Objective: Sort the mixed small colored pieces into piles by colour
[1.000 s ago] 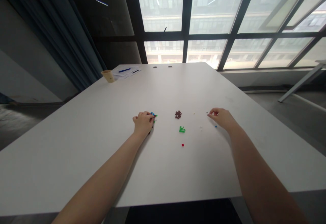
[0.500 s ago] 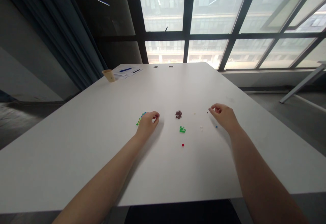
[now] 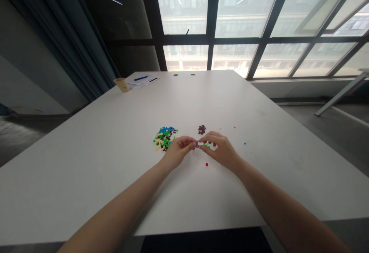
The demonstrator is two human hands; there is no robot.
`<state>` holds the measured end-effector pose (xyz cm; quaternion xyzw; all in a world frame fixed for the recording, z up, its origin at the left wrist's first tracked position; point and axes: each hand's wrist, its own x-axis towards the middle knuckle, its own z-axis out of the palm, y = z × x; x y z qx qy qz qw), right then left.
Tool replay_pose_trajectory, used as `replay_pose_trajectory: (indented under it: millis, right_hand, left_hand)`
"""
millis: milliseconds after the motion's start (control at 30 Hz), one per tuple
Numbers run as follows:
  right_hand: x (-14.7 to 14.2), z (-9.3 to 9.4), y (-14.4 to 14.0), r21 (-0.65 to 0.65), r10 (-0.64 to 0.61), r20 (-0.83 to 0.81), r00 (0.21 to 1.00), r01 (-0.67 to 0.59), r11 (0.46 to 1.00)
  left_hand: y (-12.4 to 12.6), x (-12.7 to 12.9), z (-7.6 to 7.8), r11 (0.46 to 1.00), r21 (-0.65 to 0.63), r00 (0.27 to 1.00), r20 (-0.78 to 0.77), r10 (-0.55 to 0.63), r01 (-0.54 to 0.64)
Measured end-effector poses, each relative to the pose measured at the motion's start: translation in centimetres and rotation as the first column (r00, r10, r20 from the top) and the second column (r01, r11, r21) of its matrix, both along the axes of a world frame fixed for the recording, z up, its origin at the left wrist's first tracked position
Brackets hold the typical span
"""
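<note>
My left hand [image 3: 179, 149] is closed in a pinch, and its fingertips meet those of my right hand [image 3: 218, 148]. Between the fingertips sits a tiny blue brick [image 3: 196, 143], partly covered by the fingers. Both hands are on it, a little above the table. Beside my left hand lies a mixed pile of tiny bricks [image 3: 165, 134] in blue, green, yellow and dark brown. Partly behind my right fingers are green bricks [image 3: 206, 144]. A single red brick [image 3: 206, 164] lies nearer to me.
Past the hands lies a cluster of dark brown bricks [image 3: 201, 129]. To the right are a blue piece [image 3: 245, 143], a black piece [image 3: 234, 127] and a pale piece [image 3: 220, 128]. A paper cup [image 3: 122, 85] and papers with a pen [image 3: 141, 78] stand at the far left.
My left hand has moved right, off the mixed pile, which now shows. My right hand has moved left from beside the black piece, and both hands now meet at the blue brick.
</note>
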<state>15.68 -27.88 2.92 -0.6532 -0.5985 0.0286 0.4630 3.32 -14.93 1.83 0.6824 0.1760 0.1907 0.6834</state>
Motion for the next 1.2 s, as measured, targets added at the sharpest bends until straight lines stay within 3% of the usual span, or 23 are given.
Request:
replay_pose_trajectory:
  millis: [200,467,600,733,833,900,967,1000,1067,1200]
  right_hand:
    - [-0.8,-0.2,0.3,0.09,-0.044,-0.009,0.999,0.045,0.995]
    - [-1.7,-1.0,0.6,0.133,-0.106,-0.046,0.993,0.112,0.985]
    - [-1.6,-0.7,0.8,0.057,-0.08,0.003,0.997,0.08,0.995]
    - [2.1,0.8,-0.7,-0.157,-0.137,0.125,0.983,0.156,0.975]
    - [6.8,1.5,-3.4,-0.434,-0.24,0.187,0.953,0.299,0.85]
    - [9.8,1.3,-5.5,-0.622,-0.31,0.217,0.926,0.376,0.686]
    - [12.0,0.7,-7.0,-0.778,-0.345,0.209,0.915,0.37,0.508]
    - [12.8,0.3,-7.5,-0.817,-0.362,0.201,0.91,0.36,0.451]
    - [13.7,-0.4,-8.0,-0.856,-0.377,0.189,0.907,0.341,0.39]
    - [14.2,-0.9,-8.1,-0.875,-0.382,0.174,0.908,0.32,0.363]
  left_hand:
    - [0.1,0.1,-0.4,0.998,0.042,0.999,0.008,0.043,-0.043]
    - [0.5,0.2,-0.8,0.997,0.08,1.0,0.005,0.008,-0.009]
    - [0.7,0.2,-1.2,0.994,0.103,0.999,-0.021,0.036,-0.033]
    - [1.0,0.2,-1.2,0.982,0.161,0.992,-0.052,0.112,-0.102]
    - [1.6,0.0,-1.2,0.97,0.211,0.987,-0.071,0.142,-0.125]
    - [2.1,-0.3,-1.3,0.966,0.224,0.986,-0.071,0.151,-0.132]
    - [2.6,-0.4,-1.6,0.964,0.226,0.986,-0.06,0.157,-0.14]
    - [2.8,-0.5,-1.8,0.963,0.227,0.985,-0.056,0.161,-0.144]
    - [3.2,-0.6,-2.2,0.961,0.23,0.984,-0.05,0.169,-0.153]
    - [3.6,-0.6,-2.4,0.955,0.243,0.983,-0.037,0.182,-0.168]
